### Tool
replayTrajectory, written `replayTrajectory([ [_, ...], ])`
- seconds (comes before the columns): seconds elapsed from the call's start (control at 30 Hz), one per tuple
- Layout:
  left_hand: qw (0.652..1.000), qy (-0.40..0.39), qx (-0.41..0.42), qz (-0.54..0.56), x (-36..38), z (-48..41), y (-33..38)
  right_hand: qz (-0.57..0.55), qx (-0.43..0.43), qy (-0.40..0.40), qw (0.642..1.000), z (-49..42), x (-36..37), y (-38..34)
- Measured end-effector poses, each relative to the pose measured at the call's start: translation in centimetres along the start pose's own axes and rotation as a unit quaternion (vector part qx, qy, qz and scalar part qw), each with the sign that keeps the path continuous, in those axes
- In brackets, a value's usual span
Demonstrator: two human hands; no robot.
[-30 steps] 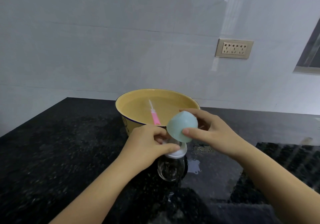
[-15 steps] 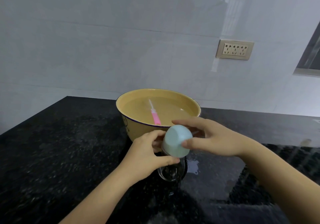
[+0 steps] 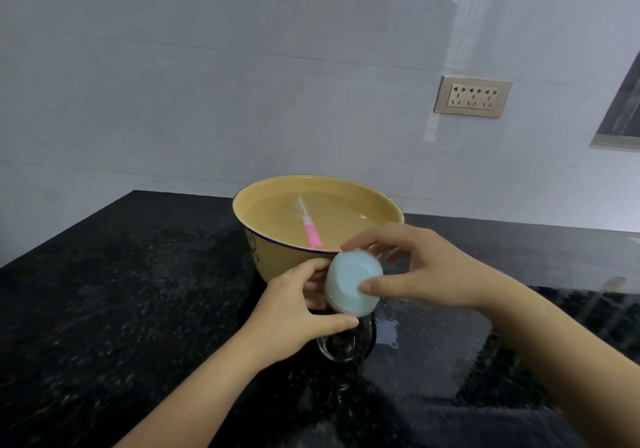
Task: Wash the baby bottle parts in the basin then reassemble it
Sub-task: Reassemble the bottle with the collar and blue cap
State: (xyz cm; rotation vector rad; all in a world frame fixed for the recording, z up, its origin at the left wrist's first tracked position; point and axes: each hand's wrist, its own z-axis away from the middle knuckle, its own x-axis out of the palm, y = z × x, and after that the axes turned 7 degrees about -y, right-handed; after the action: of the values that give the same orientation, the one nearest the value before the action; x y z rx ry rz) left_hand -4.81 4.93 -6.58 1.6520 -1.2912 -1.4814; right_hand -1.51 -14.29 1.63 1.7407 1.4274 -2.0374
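The round yellow basin (image 3: 277, 260) has a dark blue rim; the domed plastic cap (image 3: 353, 285) is pale blue, the stone counter (image 3: 121, 291) speckled black.

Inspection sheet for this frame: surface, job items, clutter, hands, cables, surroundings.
Surface: black speckled counter, with a small puddle right of the bottle.
Job's things: clear bottle stands in front of the basin; pale blue cap sits tilted at its top, and whether it is seated cannot be told. Yellow basin holds water, and a pink brush lies in it.
Clutter: nothing seen.
Grippers: left hand grips the bottle near its top; right hand pinches the cap.
Cables: nothing seen.
Surroundings: white wall, socket panel, window at the right edge.
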Motion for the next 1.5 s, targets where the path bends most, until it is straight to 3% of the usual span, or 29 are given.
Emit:
replayTrajectory([
  [0.63, 0.999, 0.010, 0.030, -0.006, 0.0, 0.2, -0.2, 0.056, -0.024, -0.054, 0.997, 0.9, 0.8, 0.9],
  [0.97, 0.998, -0.020, 0.014, -0.055, -2.4, 0.5, -0.2, -0.069, -0.016, 0.069, 0.995, -0.4, 0.3, 1.2],
  [1.13, 0.999, -0.018, -0.009, -0.030, -2.7, 0.7, -0.9, -0.090, -0.010, 0.088, 0.992, -2.4, 0.0, 0.7],
  [1.33, 0.998, -0.036, -0.025, -0.045, -3.4, 0.8, 0.1, -0.004, 0.022, 0.092, 0.996, -6.3, -0.2, 1.1],
  [1.5, 0.995, -0.064, -0.001, -0.077, -5.2, 0.6, 1.4, 0.130, 0.056, 0.037, 0.989, -9.9, 0.0, 2.0],
])
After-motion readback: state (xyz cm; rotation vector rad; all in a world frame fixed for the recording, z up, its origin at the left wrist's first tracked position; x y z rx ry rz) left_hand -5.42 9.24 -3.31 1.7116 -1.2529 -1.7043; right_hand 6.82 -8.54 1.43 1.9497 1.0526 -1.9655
